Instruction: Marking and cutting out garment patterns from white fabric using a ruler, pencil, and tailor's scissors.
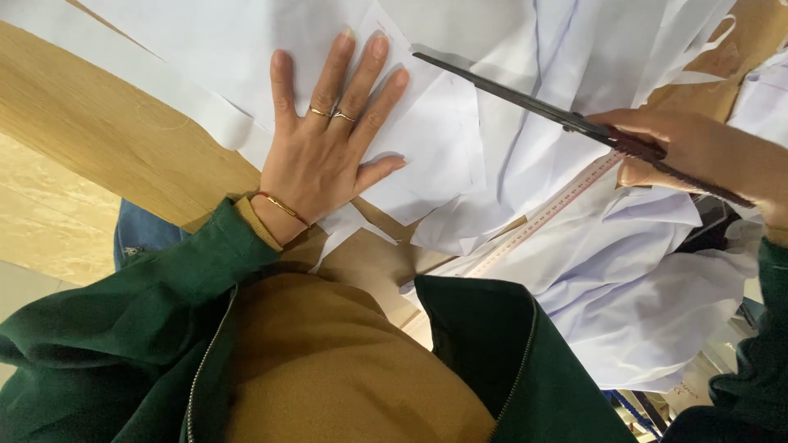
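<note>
My left hand (328, 143) lies flat, fingers spread, pressing on a sheet of white fabric (427, 131) on the wooden table (107, 139). It wears rings and a thin bracelet. My right hand (706, 152) grips the handles of long dark scissors (509, 94). Their closed blades point left over the white fabric, the tip a little to the right of my left fingertips. A pale measuring ruler (542, 215) lies diagonally under the fabric below the scissors.
More white fabric (640, 279) is heaped at the right and hangs over the table edge. Brown pattern paper (377, 254) shows beneath the pieces. My green jacket and brown top fill the bottom. Pale floor (41, 230) lies at left.
</note>
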